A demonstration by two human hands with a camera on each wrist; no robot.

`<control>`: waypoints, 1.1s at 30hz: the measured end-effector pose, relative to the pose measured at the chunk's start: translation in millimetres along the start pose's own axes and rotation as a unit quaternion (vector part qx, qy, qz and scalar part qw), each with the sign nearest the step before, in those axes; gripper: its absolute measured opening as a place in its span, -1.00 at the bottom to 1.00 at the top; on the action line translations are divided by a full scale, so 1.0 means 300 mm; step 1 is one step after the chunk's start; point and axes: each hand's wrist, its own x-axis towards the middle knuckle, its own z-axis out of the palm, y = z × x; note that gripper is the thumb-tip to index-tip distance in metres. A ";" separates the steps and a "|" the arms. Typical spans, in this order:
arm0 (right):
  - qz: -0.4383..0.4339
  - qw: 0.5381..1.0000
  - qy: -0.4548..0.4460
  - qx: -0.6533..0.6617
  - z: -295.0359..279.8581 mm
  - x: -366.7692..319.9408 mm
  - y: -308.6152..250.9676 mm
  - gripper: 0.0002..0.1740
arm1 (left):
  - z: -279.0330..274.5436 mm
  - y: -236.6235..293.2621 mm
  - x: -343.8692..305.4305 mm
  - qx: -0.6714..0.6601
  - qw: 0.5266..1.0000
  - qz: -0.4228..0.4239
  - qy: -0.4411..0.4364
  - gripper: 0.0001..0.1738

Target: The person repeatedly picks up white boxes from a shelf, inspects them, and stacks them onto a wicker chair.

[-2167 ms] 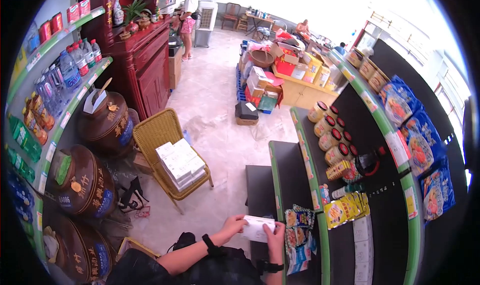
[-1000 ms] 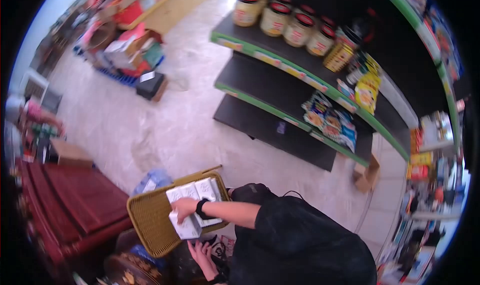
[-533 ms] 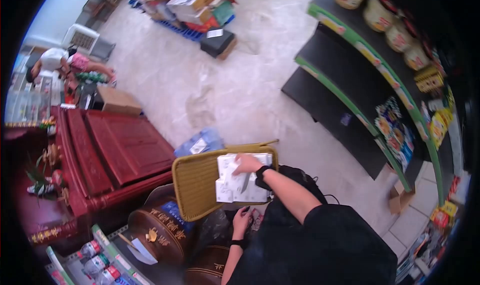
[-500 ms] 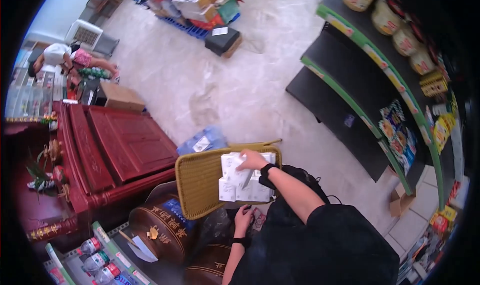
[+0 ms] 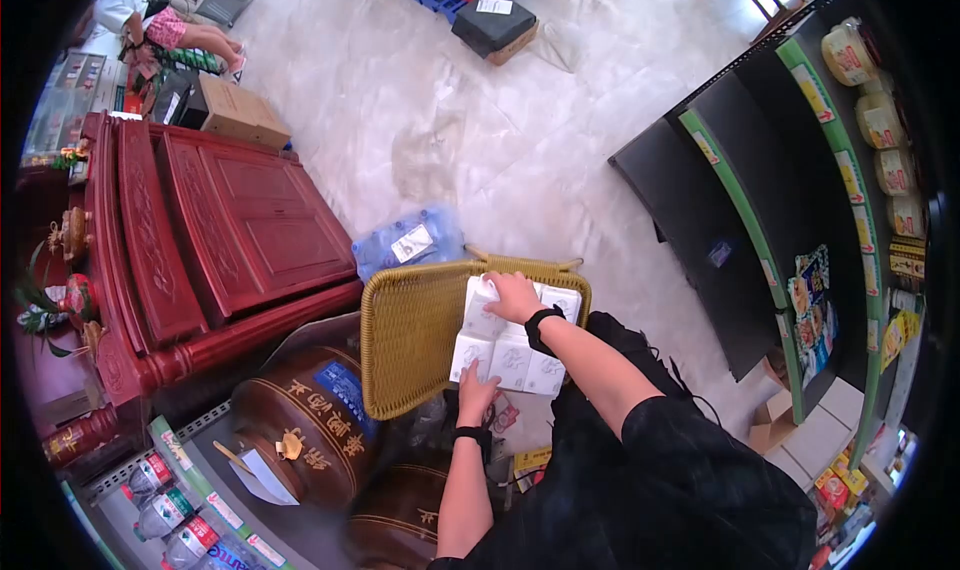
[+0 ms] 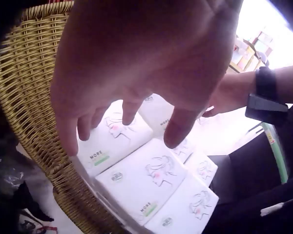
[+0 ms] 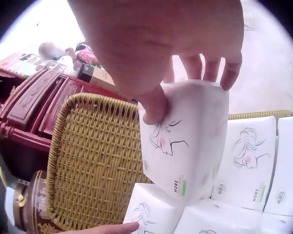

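Observation:
Several white tissue packs (image 5: 512, 358), printed with a line-drawn face, lie in rows on a woven wicker chair (image 5: 415, 345). My right hand (image 5: 515, 297) grips one tissue pack (image 7: 185, 136) at the far left of the rows, thumb on its printed face and fingers over the far side. That pack stands tilted above its neighbours in the right wrist view. My left hand (image 5: 475, 392) reaches over the near left pack (image 7: 149, 209), its fingers extended and spread, one fingertip at that pack's printed face. In the left wrist view, the left hand (image 6: 141, 63) covers part of the packs.
Brown jars (image 5: 310, 430) stand left of the chair, near a red carved cabinet (image 5: 240, 230). Blue-wrapped bottles (image 5: 410, 242) lie behind the chair. Dark shelves (image 5: 740, 170) with green edges rise at right. A person (image 5: 165, 25) is at the far left.
Earlier, both hands held a white pack beside the shelf. I have since turned to the chair. My right hand remains on a pack there, while my left hand has risen to the near packs.

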 end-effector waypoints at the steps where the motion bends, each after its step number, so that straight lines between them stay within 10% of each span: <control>1: -0.014 1.000 -0.004 0.007 0.013 0.015 -0.004 -0.40 | -0.003 -0.011 0.013 0.003 1.000 -0.012 -0.007 -0.08; 10: -0.081 0.995 -0.046 0.035 0.139 0.100 0.056 -0.36 | -0.028 -0.040 0.023 -0.026 0.998 0.028 -0.042 -0.09; 19: 0.110 0.989 0.004 0.101 -0.223 -0.129 0.331 -0.63 | -0.046 -0.093 -0.087 -0.088 0.994 0.071 0.009 -0.49; 23: 0.089 0.920 0.217 0.313 -0.566 -0.363 0.297 -0.68 | 0.042 -0.138 -0.077 -0.085 0.991 0.077 -0.064 -0.64; 25: 0.018 0.875 0.313 0.370 -0.738 -0.522 0.227 -0.69 | -0.035 0.144 -0.370 -0.050 0.983 0.060 -0.166 -0.55; 27: -0.058 0.822 0.417 0.382 -0.895 -0.739 0.116 -0.71 | 0.125 -0.182 -0.108 0.059 0.946 0.293 -0.129 -0.51; 28: -0.090 0.787 0.449 0.412 -0.964 -0.886 0.040 -0.72 | 0.183 -0.240 -0.031 0.008 0.958 0.178 -0.223 -0.48; 33: -0.310 0.636 0.618 0.343 -1.047 -1.593 -0.199 -0.78 | 0.325 -0.060 -0.108 0.140 0.946 0.214 -0.200 -0.53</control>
